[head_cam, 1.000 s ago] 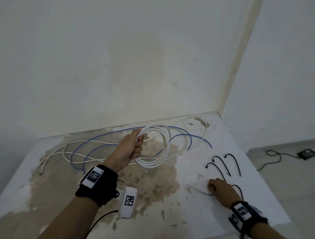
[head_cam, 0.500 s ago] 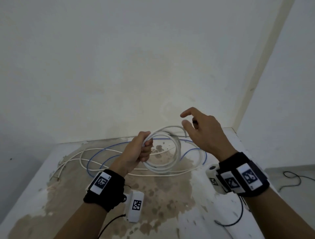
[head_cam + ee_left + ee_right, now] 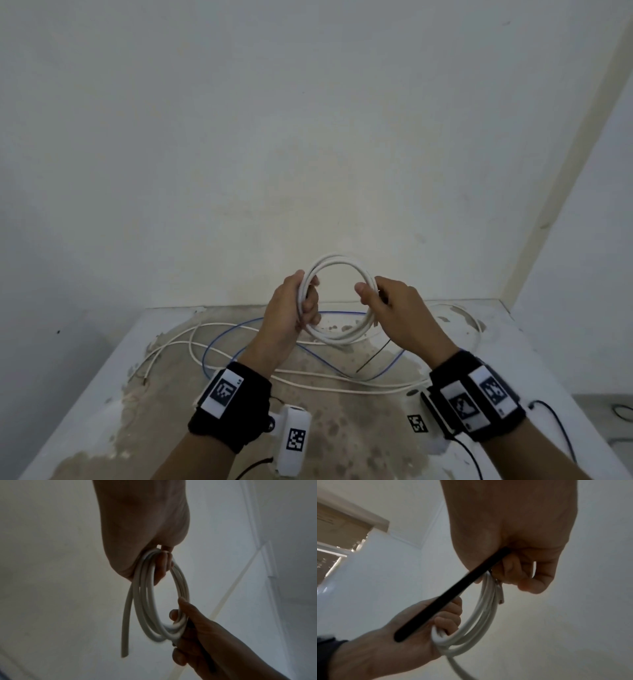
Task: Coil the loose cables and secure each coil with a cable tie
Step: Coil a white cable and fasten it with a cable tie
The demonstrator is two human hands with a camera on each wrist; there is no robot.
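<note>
Left hand (image 3: pixel 291 308) grips white coil (image 3: pixel 337 298); right hand (image 3: pixel 394 308) grips coil, apparently black tie (image 3: pixel 450 596).

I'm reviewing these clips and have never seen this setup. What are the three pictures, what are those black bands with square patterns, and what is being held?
No machine here: a person works with bare hands, wearing a wrist band with a small camera on each arm. One picture comes from a head camera, the other two look along each hand. The left hand grips a coil of white cable, raised above the table. The right hand holds the coil's other side together with a black cable tie. Loose white cable and a blue cable lie uncoiled on the stained tabletop.
</note>
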